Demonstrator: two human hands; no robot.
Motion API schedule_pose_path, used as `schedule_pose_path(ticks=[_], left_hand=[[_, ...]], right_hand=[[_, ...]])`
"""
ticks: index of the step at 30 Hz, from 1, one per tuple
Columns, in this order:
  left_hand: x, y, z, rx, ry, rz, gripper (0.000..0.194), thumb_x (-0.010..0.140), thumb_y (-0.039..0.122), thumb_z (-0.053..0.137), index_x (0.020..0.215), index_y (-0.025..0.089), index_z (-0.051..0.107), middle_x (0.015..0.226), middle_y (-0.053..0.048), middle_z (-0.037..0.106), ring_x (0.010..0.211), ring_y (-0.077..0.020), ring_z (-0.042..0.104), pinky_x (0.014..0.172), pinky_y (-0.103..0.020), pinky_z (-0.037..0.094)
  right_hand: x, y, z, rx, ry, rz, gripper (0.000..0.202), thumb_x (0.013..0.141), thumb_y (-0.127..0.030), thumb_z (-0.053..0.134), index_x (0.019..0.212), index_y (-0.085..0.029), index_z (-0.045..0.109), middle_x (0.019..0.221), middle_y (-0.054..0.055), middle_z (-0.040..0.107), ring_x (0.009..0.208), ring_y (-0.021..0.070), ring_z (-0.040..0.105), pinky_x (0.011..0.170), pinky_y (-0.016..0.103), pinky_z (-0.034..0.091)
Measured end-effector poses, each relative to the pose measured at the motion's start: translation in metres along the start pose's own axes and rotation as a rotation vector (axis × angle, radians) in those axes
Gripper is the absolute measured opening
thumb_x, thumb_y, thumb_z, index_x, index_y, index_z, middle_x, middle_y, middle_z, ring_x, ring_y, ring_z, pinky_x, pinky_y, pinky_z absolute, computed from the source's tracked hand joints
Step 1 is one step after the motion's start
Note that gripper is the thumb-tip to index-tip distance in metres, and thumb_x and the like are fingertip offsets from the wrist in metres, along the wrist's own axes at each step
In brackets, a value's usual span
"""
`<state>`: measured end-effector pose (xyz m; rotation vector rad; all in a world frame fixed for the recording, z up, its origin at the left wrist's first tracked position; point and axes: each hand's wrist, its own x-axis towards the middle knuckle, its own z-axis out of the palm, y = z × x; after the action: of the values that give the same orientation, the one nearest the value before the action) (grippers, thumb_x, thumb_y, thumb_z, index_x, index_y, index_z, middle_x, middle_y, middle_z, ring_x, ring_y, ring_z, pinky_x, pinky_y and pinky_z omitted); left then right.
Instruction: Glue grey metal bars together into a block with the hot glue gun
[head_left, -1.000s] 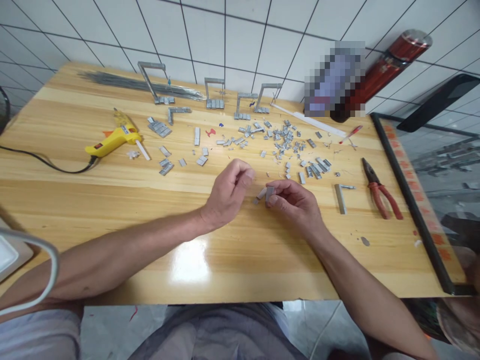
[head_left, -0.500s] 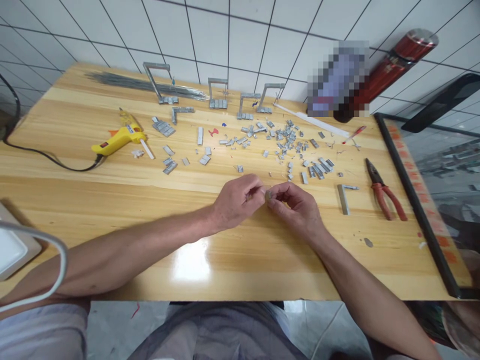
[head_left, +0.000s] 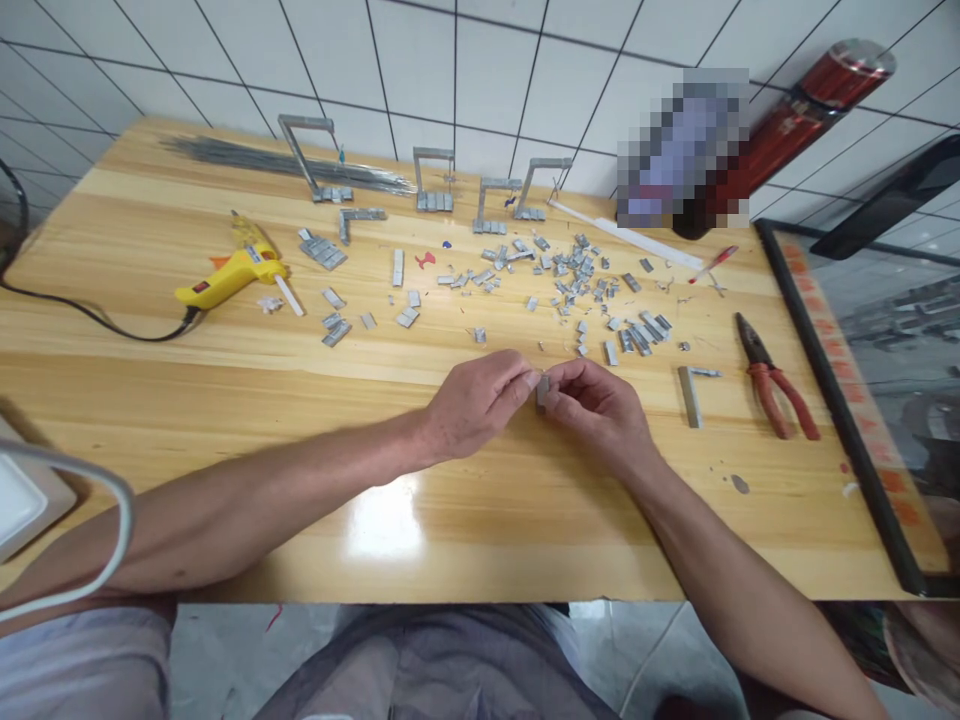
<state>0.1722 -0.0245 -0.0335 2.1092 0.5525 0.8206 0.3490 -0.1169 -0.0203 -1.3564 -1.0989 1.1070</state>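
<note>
My right hand [head_left: 596, 400] pinches a small grey block [head_left: 542, 394], which looks like a short strip of staples, between thumb and fingertips. My left hand [head_left: 480, 405] is closed, its thumb pressed against the forefinger at the block's upper left edge; what it grips, if anything, is too small to make out. Both hands meet over the wooden table [head_left: 225, 400]. Beyond them lies a scatter of similar grey pieces [head_left: 577, 270], some joined in short rows. To the right rests an L-shaped grey piece [head_left: 691, 398].
Several grey frames [head_left: 433, 202] stand along the back. A yellow glue gun [head_left: 225, 280] with a cord lies left, red-handled pliers [head_left: 772, 385] right. Thin metal rods [head_left: 285, 165] and a red flask [head_left: 810, 120] are by the tiled wall. A black-framed glass panel [head_left: 832, 400] borders the right.
The grey block, mostly covered by my fingers before, now shows more and points downward between my fingertips. My left thumb has straightened toward it. The view has shifted slightly.
</note>
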Motion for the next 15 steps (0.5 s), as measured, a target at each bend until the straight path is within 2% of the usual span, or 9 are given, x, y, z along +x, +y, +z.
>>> schedule_pose_path(ticks=[3, 6, 9, 11, 13, 15], left_hand=[[0.0016, -0.0017, -0.0016, -0.013, 0.034, -0.009, 0.026, 0.104, 0.029, 0.048, 0.080, 0.020, 0.052, 0.072, 0.002, 0.057, 0.065, -0.0122, 0.052, 0.063, -0.026, 0.041], [0.0041, -0.0028, -0.0039, -0.053, 0.140, -0.049, 0.025, 0.104, 0.029, 0.050, 0.080, 0.021, 0.050, 0.071, 0.004, 0.053, 0.065, -0.0118, 0.049, 0.063, -0.025, 0.040], [0.0046, -0.0047, -0.0048, -0.090, 0.221, -0.085, 0.020, 0.106, 0.032, 0.052, 0.091, 0.020, 0.056, 0.077, 0.003, 0.057, 0.068, -0.0119, 0.051, 0.066, -0.025, 0.043], [0.0030, -0.0063, -0.0036, -0.111, 0.203, -0.045, 0.015, 0.106, 0.034, 0.055, 0.104, 0.020, 0.060, 0.086, 0.001, 0.062, 0.067, -0.0109, 0.052, 0.066, -0.025, 0.045], [0.0005, -0.0077, -0.0015, -0.113, 0.146, 0.050, 0.019, 0.104, 0.035, 0.060, 0.116, 0.020, 0.061, 0.096, -0.001, 0.065, 0.065, -0.0095, 0.051, 0.063, -0.024, 0.046], [-0.0014, -0.0085, 0.0005, -0.090, 0.096, 0.145, 0.020, 0.103, 0.034, 0.064, 0.118, 0.020, 0.062, 0.099, -0.002, 0.066, 0.066, -0.0093, 0.051, 0.061, -0.023, 0.045]], right_hand=[[0.0016, -0.0046, 0.0003, 0.050, -0.029, 0.034, 0.022, 0.082, -0.038, 0.084, 0.086, -0.020, 0.072, 0.077, -0.001, 0.067, 0.071, 0.0133, 0.057, 0.069, 0.029, 0.047], [0.0026, -0.0056, -0.0012, 0.111, -0.046, 0.089, 0.018, 0.082, -0.034, 0.084, 0.087, -0.021, 0.074, 0.075, -0.002, 0.066, 0.067, 0.0121, 0.054, 0.066, 0.028, 0.045], [0.0025, -0.0033, -0.0036, 0.195, -0.055, 0.127, 0.013, 0.083, -0.031, 0.083, 0.089, -0.021, 0.076, 0.077, -0.001, 0.068, 0.066, 0.0115, 0.056, 0.068, 0.028, 0.045], [0.0023, -0.0016, -0.0050, 0.238, -0.059, 0.143, 0.012, 0.083, -0.030, 0.083, 0.090, -0.022, 0.077, 0.078, -0.001, 0.068, 0.067, 0.0117, 0.057, 0.068, 0.028, 0.046], [0.0022, -0.0005, -0.0059, 0.255, -0.055, 0.162, 0.013, 0.084, -0.031, 0.083, 0.091, -0.022, 0.078, 0.078, -0.001, 0.068, 0.067, 0.0121, 0.059, 0.067, 0.027, 0.046], [0.0027, -0.0002, -0.0061, 0.255, -0.052, 0.170, 0.013, 0.084, -0.032, 0.083, 0.091, -0.022, 0.078, 0.078, -0.001, 0.068, 0.068, 0.0124, 0.060, 0.066, 0.027, 0.046]])
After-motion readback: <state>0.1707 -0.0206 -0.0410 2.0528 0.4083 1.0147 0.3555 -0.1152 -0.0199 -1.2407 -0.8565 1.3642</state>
